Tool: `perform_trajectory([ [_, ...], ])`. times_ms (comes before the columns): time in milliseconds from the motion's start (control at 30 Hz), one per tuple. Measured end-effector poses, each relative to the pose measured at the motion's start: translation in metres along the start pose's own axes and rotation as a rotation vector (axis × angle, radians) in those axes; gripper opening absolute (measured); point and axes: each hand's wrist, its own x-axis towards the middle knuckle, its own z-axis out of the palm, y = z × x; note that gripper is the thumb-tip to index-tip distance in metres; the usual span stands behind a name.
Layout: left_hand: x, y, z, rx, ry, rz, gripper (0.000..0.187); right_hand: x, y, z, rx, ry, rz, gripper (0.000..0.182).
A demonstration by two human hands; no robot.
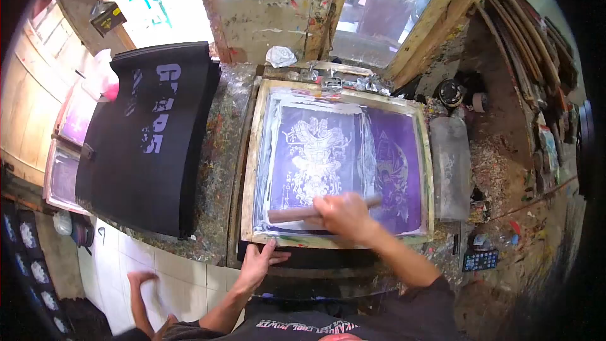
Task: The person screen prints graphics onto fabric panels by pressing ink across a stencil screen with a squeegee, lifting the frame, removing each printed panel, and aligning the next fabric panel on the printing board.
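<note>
Right fingers [324, 204] wrap the squeegee [289, 215] over the screen [428, 183].

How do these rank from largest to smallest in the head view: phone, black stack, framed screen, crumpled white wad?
1. Framed screen
2. Black stack
3. Phone and crumpled white wad: too alike in size to rank.

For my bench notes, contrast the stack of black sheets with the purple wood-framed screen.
The stack of black sheets has many layers; the purple wood-framed screen is one panel. The stack bears pale block lettering, the screen pale ornate figures. No hand touches the stack; the right hand holds a brown wooden bar on the screen. Both are rectangular.
</note>
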Motion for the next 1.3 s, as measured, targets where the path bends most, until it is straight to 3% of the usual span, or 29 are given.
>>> perform_trajectory([
  [67,-0.002,-0.002,0.001,-0.004,0.009,0.001,0.039,0.039,0.032,-0.019,0.183,-0.214,0.002,0.036],
  [233,0.000,-0.002,-0.002,-0.003,-0.061,0.035,0.043,0.177,0.130,-0.013,-0.119,0.150,0.172,0.036],
  [300,-0.002,0.005,0.005,0.009,0.013,0.052,0.048,0.179,0.128,-0.009,-0.107,0.146,0.220,0.039],
  [433,0.002,-0.008,0.002,0.010,0.031,0.056,0.043,0.121,0.072,-0.003,-0.129,0.041,0.209,0.036],
  [633,-0.002,0.000,0.004,0.099,0.052,0.117,0.045,-0.016,-0.044,-0.009,-0.057,0.013,0.114,0.007],
  [767,0.002,-0.009,0.001,0.054,-0.020,0.172,0.043,-0.040,-0.065,-0.016,-0.044,0.095,0.102,0.014],
  [800,0.000,-0.011,-0.002,0.062,-0.029,0.187,0.043,-0.042,-0.067,-0.020,0.018,0.078,0.147,0.029],
  [833,-0.005,-0.007,0.000,0.062,-0.046,0.202,0.045,-0.045,-0.071,-0.029,0.008,0.093,0.140,0.029],
  [900,-0.021,0.010,0.010,0.041,-0.049,0.233,0.046,-0.048,-0.081,-0.052,-0.104,0.312,0.170,0.045],
  [933,-0.038,0.027,0.020,0.069,-0.044,0.330,0.046,-0.050,-0.090,-0.063,-0.074,0.335,0.293,0.051],
  [1033,-0.043,0.071,0.023,0.118,-0.165,0.581,0.048,-0.022,-0.093,-0.110,-0.276,0.538,0.340,0.059],
  [1100,-0.041,0.116,0.051,0.143,-0.229,0.934,0.045,0.020,-0.059,-0.155,-0.334,0.736,0.228,0.055],
  [1167,-0.005,0.157,0.084,0.173,-0.096,1.294,0.035,0.064,-0.036,-0.209,-0.404,0.839,0.092,0.058],
  [1233,0.076,0.199,0.067,0.917,0.142,1.299,0.029,0.101,-0.019,-0.244,-0.379,0.736,0.195,0.072],
  [1267,0.134,0.217,0.066,1.011,0.154,1.276,0.029,0.120,-0.038,-0.283,-0.289,0.426,0.421,0.068],
  [1300,0.191,0.227,0.062,1.105,0.163,1.252,0.029,0.133,-0.042,-0.300,-0.238,0.277,0.527,0.067],
])
